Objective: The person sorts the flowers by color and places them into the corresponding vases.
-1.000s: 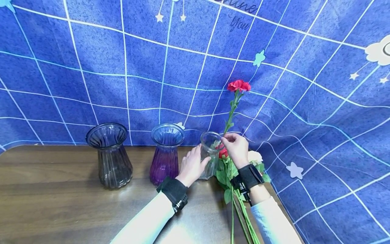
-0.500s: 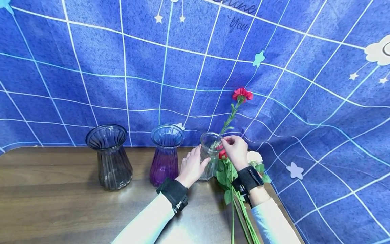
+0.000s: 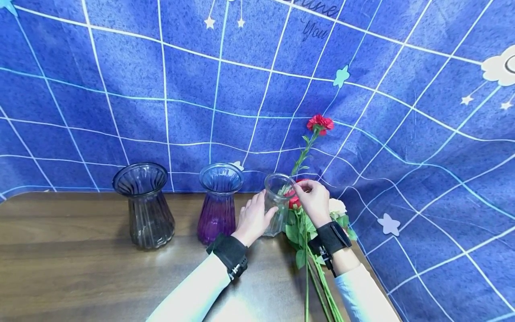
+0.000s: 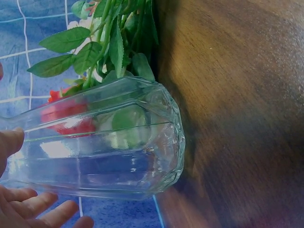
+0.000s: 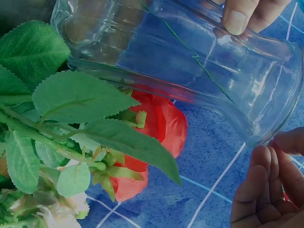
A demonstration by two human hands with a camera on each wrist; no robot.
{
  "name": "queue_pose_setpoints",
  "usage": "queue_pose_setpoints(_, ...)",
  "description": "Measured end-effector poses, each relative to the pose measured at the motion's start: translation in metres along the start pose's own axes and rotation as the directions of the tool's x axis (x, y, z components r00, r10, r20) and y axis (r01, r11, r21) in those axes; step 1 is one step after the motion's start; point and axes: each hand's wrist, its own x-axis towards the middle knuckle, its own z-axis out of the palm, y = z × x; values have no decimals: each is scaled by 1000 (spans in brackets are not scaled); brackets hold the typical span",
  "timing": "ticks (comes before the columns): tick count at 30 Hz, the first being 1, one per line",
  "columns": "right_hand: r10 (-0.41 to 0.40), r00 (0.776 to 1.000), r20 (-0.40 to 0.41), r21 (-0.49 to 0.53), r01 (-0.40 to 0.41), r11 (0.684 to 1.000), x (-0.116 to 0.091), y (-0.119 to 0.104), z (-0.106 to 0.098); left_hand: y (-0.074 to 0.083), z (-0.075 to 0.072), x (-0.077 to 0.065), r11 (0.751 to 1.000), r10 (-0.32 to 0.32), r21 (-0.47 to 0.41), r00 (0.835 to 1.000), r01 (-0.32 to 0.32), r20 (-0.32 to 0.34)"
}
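A clear glass vase (image 3: 283, 217) stands on the table's right half. My left hand (image 3: 253, 218) holds its left side; in the left wrist view the thumb lies on the glass (image 4: 109, 156), with the fingers on the other side. At the rim, my right hand (image 3: 314, 202) has its thumb and fingertips together, apparently pinching the lip (image 5: 256, 135). A red carnation (image 3: 320, 124) leans up and right out of the vase. Its stem (image 3: 298, 162) passes down through the mouth, and a thin green line shows through the glass in the right wrist view.
A purple-blue vase (image 3: 217, 219) and a grey vase (image 3: 150, 219) stand to the left. More flowers lie at the right: red blooms (image 5: 166, 121), a pale bloom (image 3: 337, 206), leaves and long green stems (image 3: 322, 286). A blue patterned cloth hangs behind the table (image 3: 80, 273).
The carnation has come down and tilted to the right, its head lower than a second ago. My right hand has shifted slightly right at the rim. The left hand stays in place.
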Motion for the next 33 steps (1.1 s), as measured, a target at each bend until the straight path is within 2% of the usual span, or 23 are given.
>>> queue_pose_setpoints(15, 41, 999, -13, -17, -41, 999, -14, 10, -26, 0, 1, 2, 1000, 4, -6, 1000, -4, -3)
queue_pose_setpoints(20, 57, 998, -22, -28, -57, 998, -23, 19, -33, 0, 0, 2, 1000, 7, -13, 1000, -7, 0)
queue_pose_setpoints(26, 47, 998, -30, -88, -49, 995, -37, 36, -35, -2, 2, 2, 1000, 10, -11, 1000, -11, -6)
queue_pose_setpoints(29, 73, 997, 0, -96, -73, 993, -48, 45, -33, -3, 2, 1, 1000, 13, -10, 1000, -13, -5)
queue_pose_setpoints(33, 138, 985, 103, -126, -124, 984, -65, 60, -27, -3, 2, 1, 1000, 12, -6, 1000, -12, -4)
